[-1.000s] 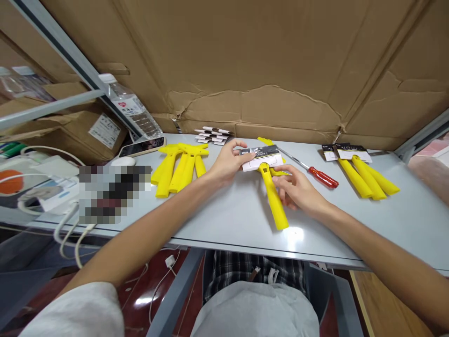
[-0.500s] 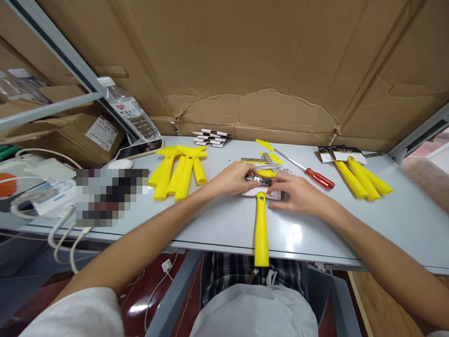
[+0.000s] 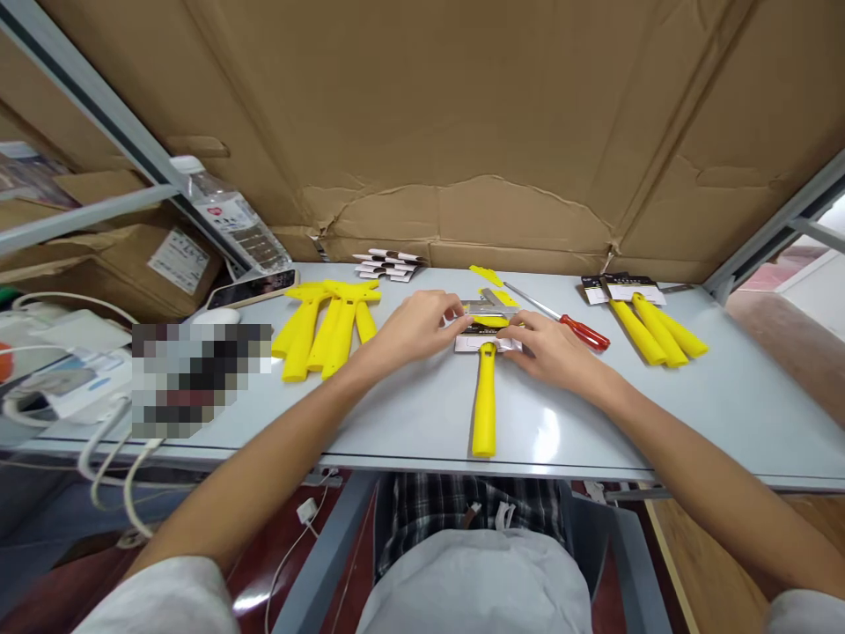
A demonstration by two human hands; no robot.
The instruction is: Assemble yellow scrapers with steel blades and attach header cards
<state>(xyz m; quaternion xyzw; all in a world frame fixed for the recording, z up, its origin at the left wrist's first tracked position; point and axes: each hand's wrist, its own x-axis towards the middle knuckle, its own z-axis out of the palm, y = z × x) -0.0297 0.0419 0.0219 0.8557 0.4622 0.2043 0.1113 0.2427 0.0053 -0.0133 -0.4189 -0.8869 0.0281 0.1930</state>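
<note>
A yellow-handled scraper (image 3: pixel 485 401) lies on the table, handle toward me, with a black-and-white card sleeve (image 3: pixel 467 344) across its head. My right hand (image 3: pixel 551 348) grips the sleeve's right end between fingers and thumb. My left hand (image 3: pixel 426 328) is at the sleeve's upper left, thumb and forefinger apart, close to loose metal blades (image 3: pixel 492 300). A small yellow plate (image 3: pixel 490 321) lies just beyond the sleeve. Whether the left fingertips touch a blade is unclear.
Several yellow handles (image 3: pixel 325 335) lie at left, folded cards (image 3: pixel 388 264) behind them. A red screwdriver (image 3: pixel 586 333) and carded yellow scrapers (image 3: pixel 660 330) lie at right. A phone (image 3: pixel 252 288), water bottle (image 3: pixel 231 216) and white cables (image 3: pixel 99 449) are at far left. Cardboard (image 3: pixel 462 114) walls the back.
The scraper has slid away from me, its handle end now farther from the table's front edge. My left hand has come off the sleeve toward the blades; the right stays at the sleeve.
</note>
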